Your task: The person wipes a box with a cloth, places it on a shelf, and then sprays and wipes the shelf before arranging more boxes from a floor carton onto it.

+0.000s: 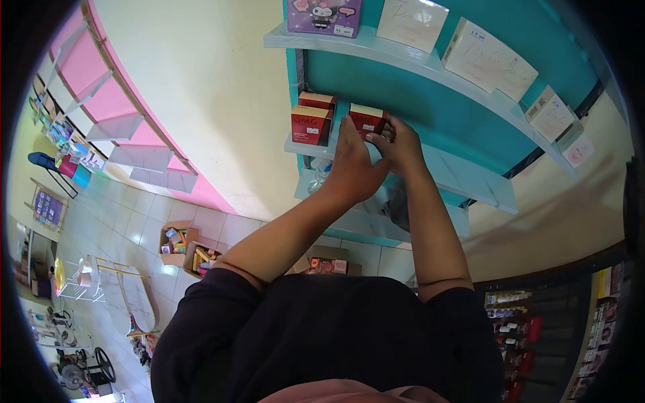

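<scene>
A small red box with a cream top and "OMG" lettering [367, 119] is between my two hands at the marble-look shelf. My left hand [353, 164] lies along the box's left side, its fingers straight and pressed together. On the other side, my right hand [401, 146] curls its fingers round the right edge, with the thumb at the front. Whether the box's base touches the shelf is hidden by my hands. To the left, a matching red box [310, 127] stands upright, and another red box [316, 101] sits right behind it.
Above runs a curved shelf [403, 52] bearing a purple box [324, 17] and several white boxes [411, 23]. Clear plastic items [319, 176] sit on the shelf below. Open cartons of small packages [176, 243] are on the tiled floor, including one carton [328, 252] near my body.
</scene>
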The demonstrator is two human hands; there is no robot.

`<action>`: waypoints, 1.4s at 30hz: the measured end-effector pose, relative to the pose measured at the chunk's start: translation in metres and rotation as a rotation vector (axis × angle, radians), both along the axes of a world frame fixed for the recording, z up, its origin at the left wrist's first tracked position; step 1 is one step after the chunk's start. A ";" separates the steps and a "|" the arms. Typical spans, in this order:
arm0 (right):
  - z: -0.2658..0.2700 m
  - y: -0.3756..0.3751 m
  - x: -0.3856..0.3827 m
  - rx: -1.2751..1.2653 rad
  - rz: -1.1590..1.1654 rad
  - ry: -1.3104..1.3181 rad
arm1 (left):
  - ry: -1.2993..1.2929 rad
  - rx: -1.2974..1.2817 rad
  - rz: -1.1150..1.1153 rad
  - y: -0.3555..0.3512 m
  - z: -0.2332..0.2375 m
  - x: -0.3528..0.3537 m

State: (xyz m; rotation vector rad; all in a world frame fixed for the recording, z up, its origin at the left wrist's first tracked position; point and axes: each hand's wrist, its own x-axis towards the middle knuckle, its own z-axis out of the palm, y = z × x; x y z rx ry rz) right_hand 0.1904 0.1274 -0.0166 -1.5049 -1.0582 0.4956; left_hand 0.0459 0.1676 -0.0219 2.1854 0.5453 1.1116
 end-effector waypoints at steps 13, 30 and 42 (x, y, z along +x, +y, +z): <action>0.007 0.008 -0.004 -0.021 -0.049 -0.119 | -0.082 0.039 0.048 0.012 -0.001 0.010; 0.010 0.003 -0.008 -0.069 -0.059 -0.301 | 0.001 0.007 0.076 0.011 0.005 0.006; 0.006 0.005 -0.005 -0.076 -0.066 -0.301 | -0.052 0.017 0.042 0.009 0.004 0.003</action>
